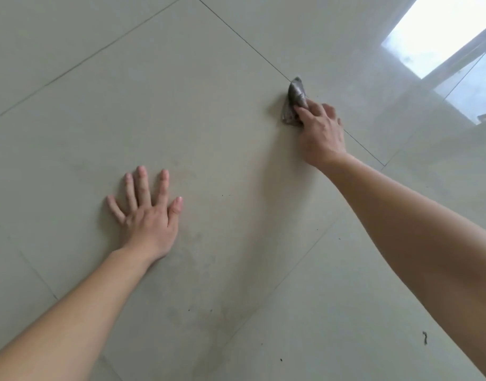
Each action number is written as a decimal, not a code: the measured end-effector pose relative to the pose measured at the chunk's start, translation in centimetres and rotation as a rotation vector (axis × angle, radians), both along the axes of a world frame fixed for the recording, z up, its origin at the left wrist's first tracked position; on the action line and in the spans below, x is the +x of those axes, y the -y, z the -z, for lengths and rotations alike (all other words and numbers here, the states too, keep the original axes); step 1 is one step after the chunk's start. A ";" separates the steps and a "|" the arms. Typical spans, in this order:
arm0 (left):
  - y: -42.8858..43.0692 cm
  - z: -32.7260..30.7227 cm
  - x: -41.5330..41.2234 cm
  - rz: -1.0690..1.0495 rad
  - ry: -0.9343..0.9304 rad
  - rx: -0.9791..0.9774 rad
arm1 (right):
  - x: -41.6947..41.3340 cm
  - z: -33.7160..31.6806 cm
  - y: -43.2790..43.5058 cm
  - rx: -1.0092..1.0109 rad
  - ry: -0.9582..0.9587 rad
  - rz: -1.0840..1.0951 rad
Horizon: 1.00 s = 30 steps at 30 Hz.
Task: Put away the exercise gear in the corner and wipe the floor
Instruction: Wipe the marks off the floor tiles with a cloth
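Note:
A crumpled grey cloth [294,99] lies pressed on the pale tiled floor [208,111], on a grout line at the upper right. My right hand [320,133] is stretched out and closed on the near end of the cloth, holding it against the tile. My left hand [147,214] rests flat on the floor at the lower left, fingers spread, holding nothing. No exercise gear is in view.
Large beige tiles with dark grout lines fill the view. Small dark specks and a bit of debris [424,337] lie on the tiles at the lower right. A bright window reflection [439,31] shines on the floor at the top right.

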<state>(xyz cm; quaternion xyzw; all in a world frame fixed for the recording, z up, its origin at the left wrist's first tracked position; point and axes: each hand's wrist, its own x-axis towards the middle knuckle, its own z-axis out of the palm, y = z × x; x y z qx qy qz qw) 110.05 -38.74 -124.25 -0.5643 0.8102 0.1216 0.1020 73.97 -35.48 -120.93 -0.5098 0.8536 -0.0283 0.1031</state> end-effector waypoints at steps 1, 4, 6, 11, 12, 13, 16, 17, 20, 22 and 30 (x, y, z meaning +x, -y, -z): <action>0.1 0.1 -0.1 0.000 0.004 -0.003 | 0.6 -0.2 0.0 -0.009 0.011 0.097; 0.2 -0.2 -0.2 0.001 0.025 0.027 | 6.5 -0.1 -2.2 -0.066 0.074 0.022; 0.2 -0.2 -0.1 0.002 0.015 0.029 | 11.9 0.6 -6.0 -0.109 0.152 -0.228; 0.0 -0.1 0.1 -0.003 -0.024 -0.004 | 17.1 0.7 -11.2 0.013 0.245 -1.069; 0.1 0.0 0.1 -0.006 -0.025 -0.002 | 15.4 0.7 -10.4 -0.001 0.206 -1.108; 0.1 0.0 0.1 -0.008 -0.030 -0.005 | 13.3 0.8 -9.5 -0.016 0.161 -1.071; 0.0 0.1 0.1 -0.019 -0.029 -0.003 | 5.4 0.4 -6.6 -0.013 0.020 -0.600; 0.0 0.1 0.1 -0.026 -0.025 0.007 | 2.9 0.0 -6.0 0.015 -0.011 -0.402; 0.0 -0.3 -0.2 -0.033 -0.049 0.014 | -1.6 -0.7 -5.9 0.078 -0.037 0.054; -0.4 -0.9 -0.5 -0.069 -0.120 -0.003 | -1.1 -1.0 -6.5 0.088 0.004 0.240; -5.6 -0.4 -1.6 -0.101 -0.223 -0.088 | 14.3 0.4 -15.0 0.036 0.234 -0.693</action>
